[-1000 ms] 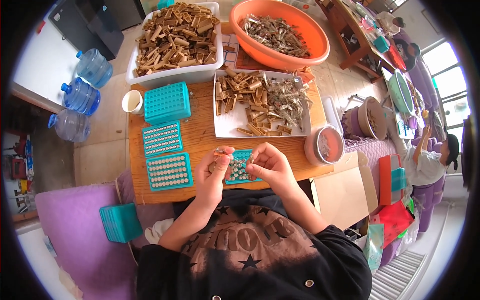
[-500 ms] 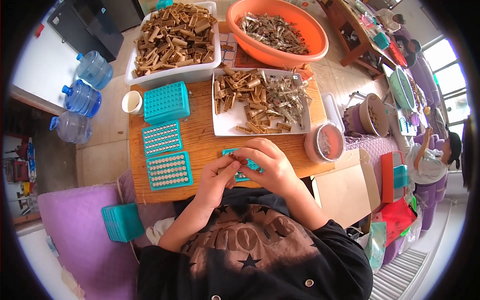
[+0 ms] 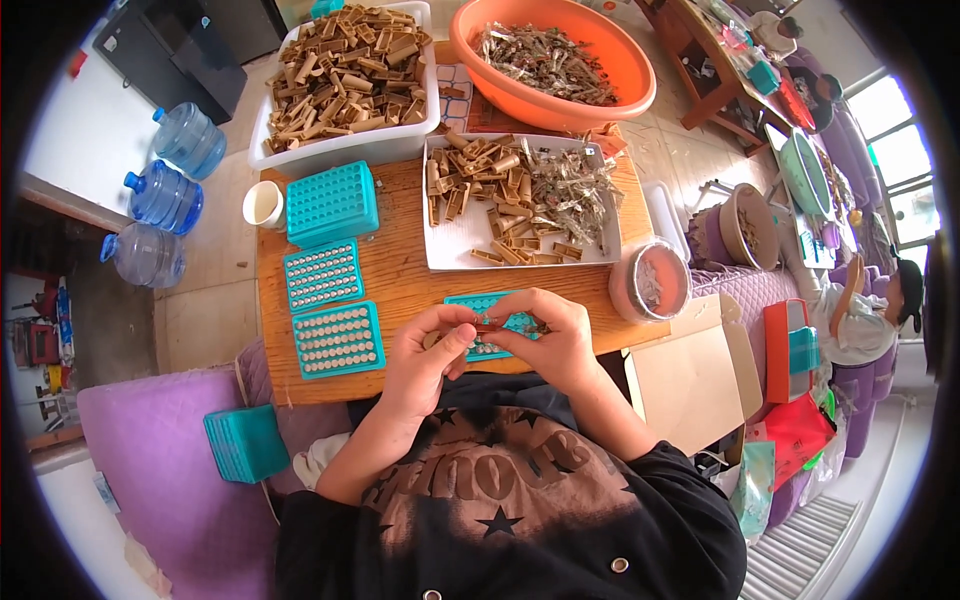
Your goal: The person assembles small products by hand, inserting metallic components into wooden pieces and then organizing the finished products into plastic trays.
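Observation:
At the table's near edge, my left hand (image 3: 428,350) and my right hand (image 3: 552,338) meet with fingers pinched together. Between the fingertips is a small reddish-brown piece (image 3: 486,327), partly hidden, its kind too small to make out. Just under the hands lies a teal tray with holes (image 3: 470,300), some small parts sitting in it. To the left, one teal tray (image 3: 339,340) carries rows of round pale caps, and another teal tray (image 3: 323,275) behind it holds rows of small silvery parts. Beyond the hands, a white shallow box (image 3: 470,262) contains gold-brown plastic shells (image 3: 480,180) and clear-and-metallic pieces (image 3: 570,185).
A stack of teal trays (image 3: 333,205) and a white cup (image 3: 264,205) stand at left. Behind are a white bin (image 3: 345,150) of brown shells and an orange basin (image 3: 560,118). A clear tub (image 3: 650,283) and an opened carton (image 3: 690,375) sit right. Another person (image 3: 855,320) works farther right.
My right hand has shifted slightly away from the left, its fingers now pinching at the fingertips. More of the small piece and of the tray beneath shows between my hands.

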{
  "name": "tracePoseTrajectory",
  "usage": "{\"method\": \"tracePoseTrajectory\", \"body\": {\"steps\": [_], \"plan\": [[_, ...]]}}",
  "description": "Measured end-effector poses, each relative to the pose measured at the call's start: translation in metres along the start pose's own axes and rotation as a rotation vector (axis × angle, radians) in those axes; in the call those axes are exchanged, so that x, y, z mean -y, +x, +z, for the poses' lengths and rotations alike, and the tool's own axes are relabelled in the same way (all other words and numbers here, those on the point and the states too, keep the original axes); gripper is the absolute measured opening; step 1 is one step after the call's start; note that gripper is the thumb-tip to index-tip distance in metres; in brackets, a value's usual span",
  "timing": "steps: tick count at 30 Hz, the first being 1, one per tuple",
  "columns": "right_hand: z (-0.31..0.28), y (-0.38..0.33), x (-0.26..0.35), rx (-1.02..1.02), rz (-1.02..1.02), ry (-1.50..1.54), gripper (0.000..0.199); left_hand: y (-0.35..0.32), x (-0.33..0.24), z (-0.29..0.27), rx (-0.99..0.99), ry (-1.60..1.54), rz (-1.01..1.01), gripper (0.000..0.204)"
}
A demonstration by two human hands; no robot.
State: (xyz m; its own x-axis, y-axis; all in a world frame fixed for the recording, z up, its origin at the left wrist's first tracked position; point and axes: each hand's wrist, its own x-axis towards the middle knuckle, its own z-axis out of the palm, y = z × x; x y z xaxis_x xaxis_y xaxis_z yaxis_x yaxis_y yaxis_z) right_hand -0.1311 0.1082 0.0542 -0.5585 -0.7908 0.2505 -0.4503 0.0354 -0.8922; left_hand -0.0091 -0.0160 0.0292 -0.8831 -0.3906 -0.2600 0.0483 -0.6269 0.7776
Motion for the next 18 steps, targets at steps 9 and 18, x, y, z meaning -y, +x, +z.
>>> {"method": "tracePoseTrajectory", "body": {"steps": [9,18], "plan": [[0.006,-0.002,0.003,-0.037,-0.056,-0.055,0.019,0.000,0.002,-0.004,0.052,-0.043,-0.011,0.021],[0.017,-0.004,0.004,0.095,0.324,0.547,0.008,0.002,0.014,-0.017,0.216,-0.029,0.286,0.043]]}}
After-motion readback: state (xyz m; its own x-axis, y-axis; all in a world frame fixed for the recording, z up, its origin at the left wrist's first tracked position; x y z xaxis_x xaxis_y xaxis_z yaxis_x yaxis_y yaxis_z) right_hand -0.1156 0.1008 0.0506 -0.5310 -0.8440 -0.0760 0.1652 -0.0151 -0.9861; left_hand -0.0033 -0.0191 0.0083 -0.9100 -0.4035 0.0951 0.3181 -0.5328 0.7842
